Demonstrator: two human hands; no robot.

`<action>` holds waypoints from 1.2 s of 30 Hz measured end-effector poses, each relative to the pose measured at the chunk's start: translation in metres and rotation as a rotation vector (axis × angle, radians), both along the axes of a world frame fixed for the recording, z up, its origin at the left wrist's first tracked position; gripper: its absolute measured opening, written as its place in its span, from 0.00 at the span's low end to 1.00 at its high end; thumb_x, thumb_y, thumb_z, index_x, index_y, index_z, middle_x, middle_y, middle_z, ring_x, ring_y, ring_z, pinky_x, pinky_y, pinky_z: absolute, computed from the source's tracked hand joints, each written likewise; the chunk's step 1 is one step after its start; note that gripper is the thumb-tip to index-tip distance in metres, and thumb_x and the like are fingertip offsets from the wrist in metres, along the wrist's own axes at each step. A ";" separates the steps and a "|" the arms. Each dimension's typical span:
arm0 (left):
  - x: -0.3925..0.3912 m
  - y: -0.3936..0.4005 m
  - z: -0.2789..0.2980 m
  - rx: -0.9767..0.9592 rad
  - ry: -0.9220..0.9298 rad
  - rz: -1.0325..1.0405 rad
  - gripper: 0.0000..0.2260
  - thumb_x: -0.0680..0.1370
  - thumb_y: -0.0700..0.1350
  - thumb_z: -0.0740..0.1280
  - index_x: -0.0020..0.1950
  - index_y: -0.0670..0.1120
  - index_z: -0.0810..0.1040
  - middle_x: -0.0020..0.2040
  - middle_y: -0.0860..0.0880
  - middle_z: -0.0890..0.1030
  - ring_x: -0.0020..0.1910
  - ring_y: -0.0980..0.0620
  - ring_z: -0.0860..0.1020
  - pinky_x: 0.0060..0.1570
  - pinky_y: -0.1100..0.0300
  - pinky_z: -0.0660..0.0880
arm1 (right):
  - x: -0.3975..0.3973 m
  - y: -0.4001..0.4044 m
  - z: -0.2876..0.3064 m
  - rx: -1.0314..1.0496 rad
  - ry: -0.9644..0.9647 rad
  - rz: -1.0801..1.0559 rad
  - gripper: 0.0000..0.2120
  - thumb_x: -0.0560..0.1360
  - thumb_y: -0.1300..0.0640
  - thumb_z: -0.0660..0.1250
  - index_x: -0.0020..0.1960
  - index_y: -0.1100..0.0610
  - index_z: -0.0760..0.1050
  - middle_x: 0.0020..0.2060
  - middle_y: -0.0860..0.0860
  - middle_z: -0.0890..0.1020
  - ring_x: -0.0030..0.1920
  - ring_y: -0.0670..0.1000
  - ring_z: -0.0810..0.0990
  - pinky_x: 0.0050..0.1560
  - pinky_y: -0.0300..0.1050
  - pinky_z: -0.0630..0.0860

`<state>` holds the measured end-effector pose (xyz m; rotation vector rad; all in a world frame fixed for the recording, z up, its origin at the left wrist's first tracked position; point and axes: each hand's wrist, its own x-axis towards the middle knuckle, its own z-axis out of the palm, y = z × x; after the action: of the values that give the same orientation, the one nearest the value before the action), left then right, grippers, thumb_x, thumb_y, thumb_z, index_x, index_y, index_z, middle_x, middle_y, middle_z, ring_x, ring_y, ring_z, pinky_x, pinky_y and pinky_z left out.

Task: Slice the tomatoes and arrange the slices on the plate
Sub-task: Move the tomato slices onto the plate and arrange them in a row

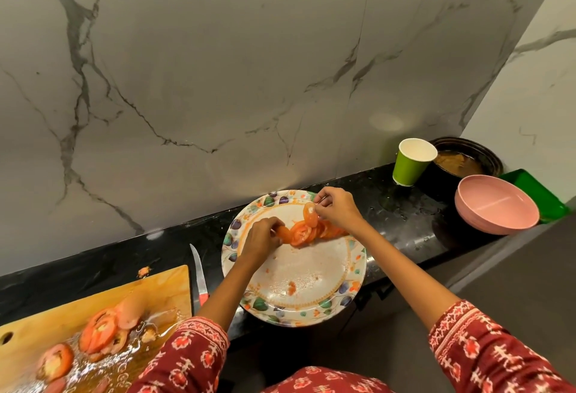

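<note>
Tomato slices [307, 230] pinched by left hand [261, 236] and right hand [335, 208] over plate [311, 280]; wet, could slip.

Plate [324, 280]: round, white w/ floral-leaf rim, lies flat on dark counter, near edge overhanging counter front; centre smeared w/ juice and a small tomato bit. Tomato slices [311, 230]: thin, orange-red, overlapping in a short row across far half of plate. One slice [310, 214] held on edge above the row's middle, pinched; another slice [284, 233] at row's left end, also held. Cutting board [93, 324]: wooden, wet, left of plate, carries more cut tomato pieces [103, 330] in a loose pile plus a tomato end [54, 361] nearer left corner. Knife [199, 277]: red handle, lies on counter between board & plate, blade pointing away
</note>
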<state>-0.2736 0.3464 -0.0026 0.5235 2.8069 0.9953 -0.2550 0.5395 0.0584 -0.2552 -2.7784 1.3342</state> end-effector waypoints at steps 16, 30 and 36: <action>0.012 0.023 0.003 0.169 -0.026 0.138 0.09 0.76 0.41 0.68 0.55 0.43 0.78 0.51 0.42 0.81 0.46 0.51 0.78 0.43 0.65 0.75 | -0.001 0.006 0.002 -0.067 0.032 -0.022 0.04 0.73 0.66 0.69 0.47 0.62 0.78 0.34 0.52 0.79 0.34 0.47 0.80 0.42 0.42 0.80; 0.021 0.025 0.001 -0.072 0.065 0.139 0.14 0.80 0.46 0.61 0.64 0.45 0.75 0.58 0.46 0.80 0.56 0.49 0.77 0.49 0.58 0.72 | 0.002 0.005 0.001 -0.063 -0.003 0.023 0.05 0.73 0.65 0.69 0.47 0.60 0.76 0.36 0.51 0.79 0.39 0.50 0.81 0.46 0.48 0.81; 0.022 0.013 -0.002 -0.041 0.027 0.149 0.15 0.78 0.43 0.64 0.65 0.44 0.74 0.55 0.46 0.81 0.54 0.49 0.77 0.46 0.59 0.72 | 0.006 -0.006 0.003 -0.055 -0.047 0.075 0.07 0.72 0.66 0.69 0.50 0.60 0.75 0.34 0.49 0.78 0.32 0.45 0.79 0.37 0.36 0.77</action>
<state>-0.2512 0.3591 -0.0044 0.3292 2.9192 0.9599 -0.2491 0.5336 0.0610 -0.1896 -2.8194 1.4408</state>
